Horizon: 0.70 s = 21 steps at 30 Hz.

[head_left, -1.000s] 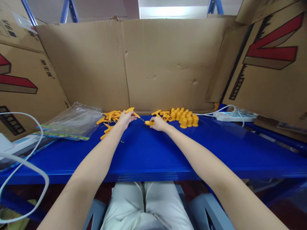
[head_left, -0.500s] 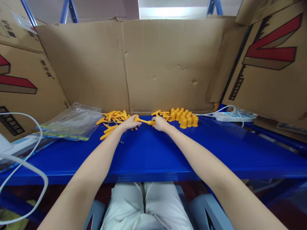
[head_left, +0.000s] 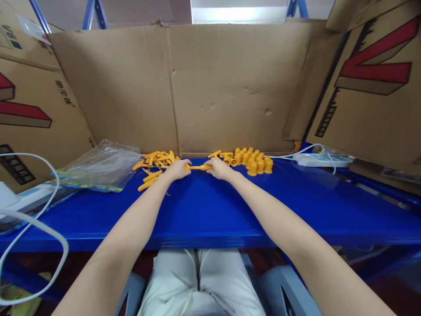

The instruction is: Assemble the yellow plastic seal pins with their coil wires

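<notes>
A yellow plastic piece with a ribbed rod (head_left: pixel 196 167) spans the gap between my hands, just above the blue tabletop. My left hand (head_left: pixel 178 170) is closed around its left end and hides that end. On the right, my right hand (head_left: pixel 217 168) grips the thicker end with thumb and fingers. Beside my left hand lies a loose pile of yellow plastic handles (head_left: pixel 154 158), some with small metal chains. Two more yellow handles (head_left: pixel 151 177) rest partly behind my left wrist. Several yellow cup-shaped pieces (head_left: pixel 259 165) stand grouped to the right of my right hand.
Clear plastic bags (head_left: pixel 98 169) lie at the left of the blue table (head_left: pixel 210 210). Cardboard (head_left: pixel 237 87) walls the back, with boxes at both sides. A white power strip (head_left: pixel 320 159) sits at the back right. A white cable (head_left: pixel 62 241) loops at the left.
My left hand's fingers have closed over the flared left end, which showed before. The yellow piece and both hands have shifted only slightly.
</notes>
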Tool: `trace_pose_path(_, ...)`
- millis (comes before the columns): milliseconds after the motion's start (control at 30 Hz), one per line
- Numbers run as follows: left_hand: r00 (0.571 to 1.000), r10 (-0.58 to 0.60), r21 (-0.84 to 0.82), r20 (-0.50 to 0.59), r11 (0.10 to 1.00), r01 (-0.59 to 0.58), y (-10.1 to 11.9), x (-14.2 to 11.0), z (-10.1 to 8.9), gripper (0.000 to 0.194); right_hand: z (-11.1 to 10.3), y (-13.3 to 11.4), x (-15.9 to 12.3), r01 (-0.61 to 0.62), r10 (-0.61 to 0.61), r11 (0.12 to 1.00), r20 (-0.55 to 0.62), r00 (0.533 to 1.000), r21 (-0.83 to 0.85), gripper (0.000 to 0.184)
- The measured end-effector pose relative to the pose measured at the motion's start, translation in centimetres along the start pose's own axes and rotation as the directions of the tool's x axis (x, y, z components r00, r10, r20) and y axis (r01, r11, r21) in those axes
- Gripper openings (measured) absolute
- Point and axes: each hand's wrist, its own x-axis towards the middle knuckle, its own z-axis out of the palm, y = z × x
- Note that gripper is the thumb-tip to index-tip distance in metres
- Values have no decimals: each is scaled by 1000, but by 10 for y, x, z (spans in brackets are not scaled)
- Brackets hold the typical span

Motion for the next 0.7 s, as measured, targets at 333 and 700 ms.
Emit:
trace_pose_path(333, 999, -40, 106, 29, 994, 37, -4, 0, 0, 20, 7, 18, 8, -111, 109, 893, 29, 994, 437, 50)
trace_pose_path(700, 1000, -27, 90, -7, 996, 28, 0, -1, -3, 20, -18, 16, -8, -358, 208, 587, 292, 934, 726, 33)
